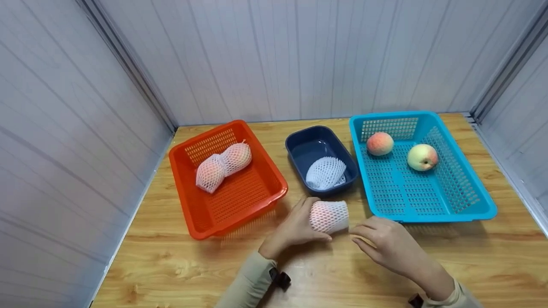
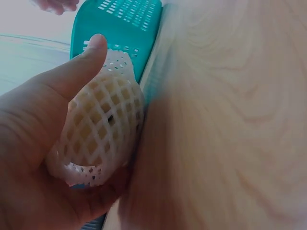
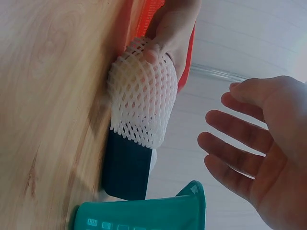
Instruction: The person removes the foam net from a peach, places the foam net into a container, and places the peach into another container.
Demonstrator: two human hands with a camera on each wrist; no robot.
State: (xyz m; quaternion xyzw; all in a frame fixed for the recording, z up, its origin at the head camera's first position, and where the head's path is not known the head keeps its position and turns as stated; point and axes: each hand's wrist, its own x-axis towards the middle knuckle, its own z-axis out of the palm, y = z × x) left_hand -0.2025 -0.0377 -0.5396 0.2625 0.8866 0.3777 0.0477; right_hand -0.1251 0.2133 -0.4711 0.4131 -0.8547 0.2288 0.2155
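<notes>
- Clock centred on the netted peach (image 1: 329, 217), head view; 12 towards the back wall (image 1: 265, 60).
- Netted peach: low over the wooden table (image 1: 171, 273), between the hands; contact with the wood, cannot tell.
- Left hand (image 1: 295, 226) at 9 o'clock, thumb and fingers grasping the netted peach.
- Right hand (image 1: 389, 244) at 4 o'clock, fingers loosely bent, holding nothing, apart from the net.
- Navy tub (image 1: 310, 152) at 12, just beyond, blocking that side; white foam netting (image 1: 325, 173) inside.
- Orange-red basket (image 1: 244, 192) at 10; two wrapped peaches (image 1: 212, 171) inside, touching.
- Blue basket (image 1: 398, 188) at 2, its near corner close beyond the right hand; two bare peaches (image 1: 423, 157) inside, apart.
</notes>
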